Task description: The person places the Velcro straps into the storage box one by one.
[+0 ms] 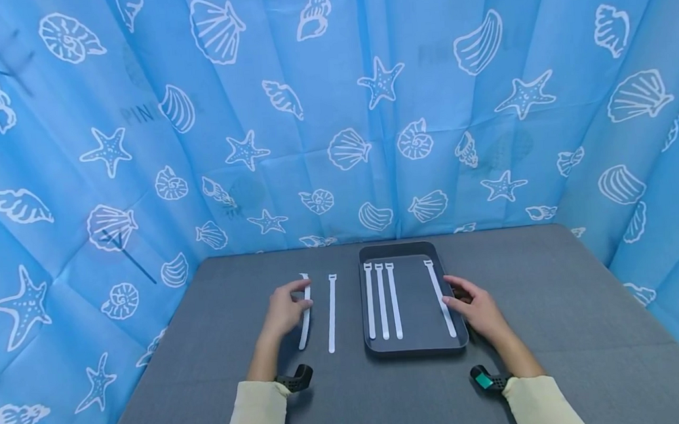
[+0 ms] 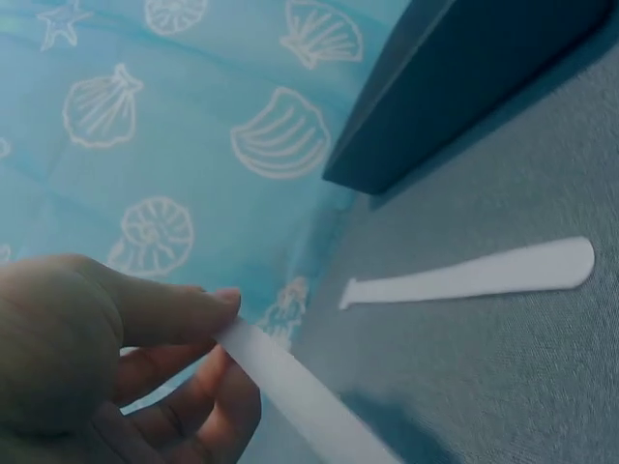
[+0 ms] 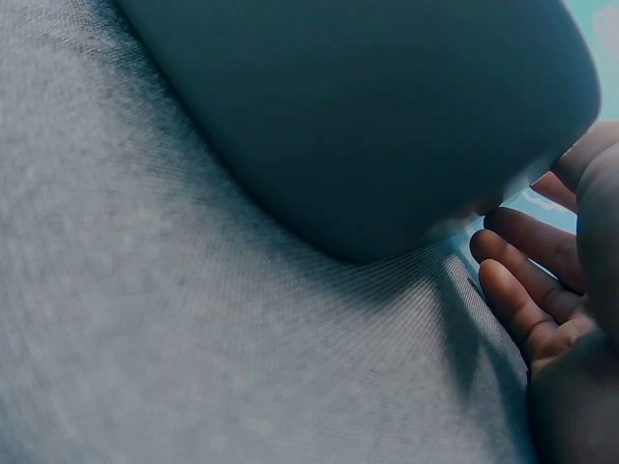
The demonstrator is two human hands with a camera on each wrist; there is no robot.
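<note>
White hook-and-loop cable ties with slotted heads are spread between the table and a dark grey tray [image 1: 416,346]. My left hand [image 1: 284,310] pinches one cable tie [image 2: 290,391] between thumb and fingers, its tail hanging down at a slant. Just right of it, a second cable tie [image 1: 332,314] lies flat on the table. At the tray's right side, my right hand [image 1: 481,310] holds the wall, thumb over the rim and fingers outside. That thumb comes close to a slanted cable tie [image 1: 440,299] inside the tray. In the right wrist view the thumb tip is hidden behind the tray wall.
Three more cable ties [image 1: 382,301] lie side by side in the tray's left half. Grey cloth covers the table [image 1: 590,326]. A blue curtain [image 1: 332,107] with white shell prints hangs behind it and along both sides.
</note>
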